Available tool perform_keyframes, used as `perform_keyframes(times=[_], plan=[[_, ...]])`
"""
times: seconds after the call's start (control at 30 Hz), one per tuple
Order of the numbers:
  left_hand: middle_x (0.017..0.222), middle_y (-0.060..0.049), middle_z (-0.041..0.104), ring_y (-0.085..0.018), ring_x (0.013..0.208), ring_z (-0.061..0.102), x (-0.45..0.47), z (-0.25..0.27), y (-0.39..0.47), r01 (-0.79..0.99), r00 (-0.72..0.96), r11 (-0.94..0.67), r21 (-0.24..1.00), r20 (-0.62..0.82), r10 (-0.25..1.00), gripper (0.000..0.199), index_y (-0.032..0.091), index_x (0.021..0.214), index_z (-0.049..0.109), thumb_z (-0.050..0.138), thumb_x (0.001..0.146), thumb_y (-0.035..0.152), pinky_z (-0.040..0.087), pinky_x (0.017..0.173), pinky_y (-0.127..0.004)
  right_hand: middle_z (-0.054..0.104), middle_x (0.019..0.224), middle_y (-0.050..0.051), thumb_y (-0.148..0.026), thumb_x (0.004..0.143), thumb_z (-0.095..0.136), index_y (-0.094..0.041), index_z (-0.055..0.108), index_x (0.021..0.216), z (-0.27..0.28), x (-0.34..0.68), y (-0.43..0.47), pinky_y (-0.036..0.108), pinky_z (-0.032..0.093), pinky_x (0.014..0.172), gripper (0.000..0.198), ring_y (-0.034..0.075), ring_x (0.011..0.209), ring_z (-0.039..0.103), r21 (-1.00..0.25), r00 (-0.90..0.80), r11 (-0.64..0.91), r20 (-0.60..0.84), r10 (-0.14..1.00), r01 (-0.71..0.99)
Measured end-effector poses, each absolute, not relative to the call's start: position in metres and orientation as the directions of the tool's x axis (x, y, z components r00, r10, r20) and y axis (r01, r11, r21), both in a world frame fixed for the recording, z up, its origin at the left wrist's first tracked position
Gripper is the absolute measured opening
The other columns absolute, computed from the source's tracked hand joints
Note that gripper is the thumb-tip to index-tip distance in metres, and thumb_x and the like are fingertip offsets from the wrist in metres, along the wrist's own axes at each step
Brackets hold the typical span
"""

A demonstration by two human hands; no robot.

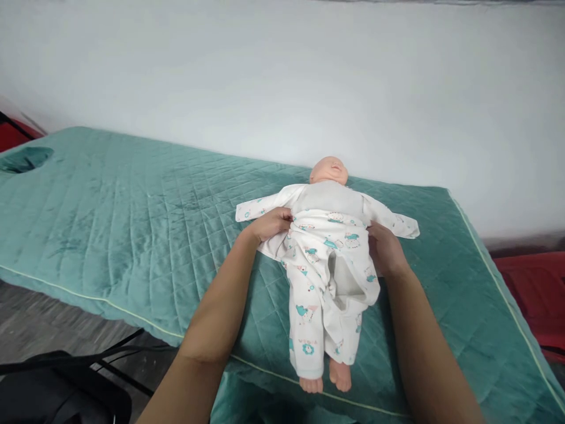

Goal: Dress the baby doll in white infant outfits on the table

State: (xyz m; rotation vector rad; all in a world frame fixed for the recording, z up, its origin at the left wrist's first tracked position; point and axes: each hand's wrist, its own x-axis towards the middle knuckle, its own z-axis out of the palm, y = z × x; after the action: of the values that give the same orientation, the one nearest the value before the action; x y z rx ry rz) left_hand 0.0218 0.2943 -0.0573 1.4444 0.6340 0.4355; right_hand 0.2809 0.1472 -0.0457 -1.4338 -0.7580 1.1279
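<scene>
A baby doll (329, 171) lies on its back, its head toward the wall and its bare feet toward me. It wears a white top (329, 197) with long sleeves spread to both sides, and white pants (304, 294) printed with teal and pink animals. My left hand (274, 224) pinches the waist of the pants at the doll's left-hand side in view. On the opposite side my right hand (385, 247) grips the waistband too, its fingertips partly hidden by cloth. An open gap shows at the crotch of the pants.
The doll rests on a bed with a quilted green cover (132, 218), which has a face hole (26, 160) at its far left. A white wall (265, 76) runs behind. Red objects (534, 294) stand at the right, and a black bag-like item (62, 388) sits at lower left.
</scene>
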Motion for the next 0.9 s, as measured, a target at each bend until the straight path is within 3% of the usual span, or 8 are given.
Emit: perform_keyframes(times=[0.17, 0.33, 0.5, 0.6, 0.73, 0.83, 0.9], plan=[[0.074, 0.0, 0.07, -0.014, 0.07, 0.057, 0.023, -0.055, 0.291, 0.144, 0.747, 0.047, 0.989, -0.14, 0.65, 0.015, 0.015, 0.073, 0.07, 0.06, 0.061, 0.015, 0.047, 0.067, -0.025, 0.056, 0.062, -0.001, -0.029, 0.073, 0.055, -0.025, 0.049, 0.069, -0.049, 0.282, 0.146, 0.029, 0.04, 0.053, 0.009, 0.018, 0.06, 0.052, -0.981, 0.375, -0.19, -0.167, 0.912, 0.025], [0.075, 0.001, 0.069, -0.016, 0.075, 0.058, 0.02, -0.054, 0.292, 0.22, 0.74, -0.181, 0.959, -0.043, 0.671, 0.016, 0.015, 0.073, 0.07, 0.056, 0.065, 0.015, 0.046, 0.071, -0.025, 0.055, 0.065, -0.004, -0.03, 0.078, 0.056, -0.022, 0.058, 0.074, -0.053, 0.289, 0.143, 0.026, 0.035, 0.056, 0.009, 0.014, 0.062, 0.048, -0.951, 0.352, -0.181, -0.085, 0.932, 0.251], [0.076, 0.001, 0.066, -0.016, 0.074, 0.056, 0.016, -0.057, 0.294, 0.29, 0.667, -0.25, 0.924, -0.008, 0.745, 0.016, 0.015, 0.075, 0.068, 0.056, 0.063, 0.015, 0.043, 0.066, -0.023, 0.062, 0.082, -0.003, -0.033, 0.077, 0.066, -0.023, 0.063, 0.091, -0.054, 0.292, 0.146, 0.028, 0.043, 0.07, 0.018, 0.015, 0.076, 0.056, -0.944, 0.397, -0.051, 0.087, 0.914, 0.325], [0.077, 0.001, 0.065, -0.017, 0.075, 0.056, 0.016, -0.058, 0.294, 0.286, 0.652, -0.224, 0.932, -0.018, 0.758, 0.015, 0.016, 0.075, 0.065, 0.057, 0.062, 0.016, 0.043, 0.064, -0.024, 0.064, 0.094, 0.001, -0.035, 0.081, 0.066, -0.023, 0.065, 0.089, -0.052, 0.291, 0.147, 0.032, 0.047, 0.085, 0.015, 0.018, 0.091, 0.059, -0.919, 0.405, 0.059, 0.23, 0.885, 0.391], [0.075, 0.002, 0.062, -0.014, 0.069, 0.055, 0.017, -0.057, 0.292, 0.214, 0.65, -0.18, 0.96, -0.002, 0.76, 0.016, 0.017, 0.079, 0.06, 0.055, 0.064, 0.015, 0.042, 0.062, -0.024, 0.06, 0.104, 0.004, -0.037, 0.087, 0.065, -0.025, 0.071, 0.089, -0.049, 0.287, 0.147, 0.036, 0.048, 0.092, 0.013, 0.021, 0.104, 0.059, -0.878, 0.327, 0.172, 0.338, 0.883, 0.447], [0.069, 0.003, 0.057, -0.012, 0.062, 0.053, 0.02, -0.057, 0.29, 0.135, 0.55, -0.149, 0.98, 0.051, 0.834, 0.015, 0.018, 0.082, 0.055, 0.052, 0.068, 0.014, 0.042, 0.06, -0.024, 0.056, 0.117, 0.007, -0.043, 0.095, 0.057, -0.025, 0.073, 0.097, -0.048, 0.284, 0.145, 0.042, 0.043, 0.105, 0.024, 0.023, 0.116, 0.054, -0.853, 0.243, 0.185, 0.336, 0.91, 0.488], [0.071, 0.003, 0.057, -0.012, 0.064, 0.055, 0.023, -0.058, 0.288, 0.114, 0.454, -0.217, 0.97, 0.143, 0.88, 0.016, 0.018, 0.083, 0.056, 0.05, 0.07, 0.012, 0.044, 0.063, -0.025, 0.052, 0.127, 0.009, -0.048, 0.099, 0.048, -0.025, 0.073, 0.1, -0.05, 0.283, 0.144, 0.046, 0.035, 0.113, 0.034, 0.025, 0.125, 0.048, -0.818, 0.193, 0.175, 0.328, 0.925, 0.548]])
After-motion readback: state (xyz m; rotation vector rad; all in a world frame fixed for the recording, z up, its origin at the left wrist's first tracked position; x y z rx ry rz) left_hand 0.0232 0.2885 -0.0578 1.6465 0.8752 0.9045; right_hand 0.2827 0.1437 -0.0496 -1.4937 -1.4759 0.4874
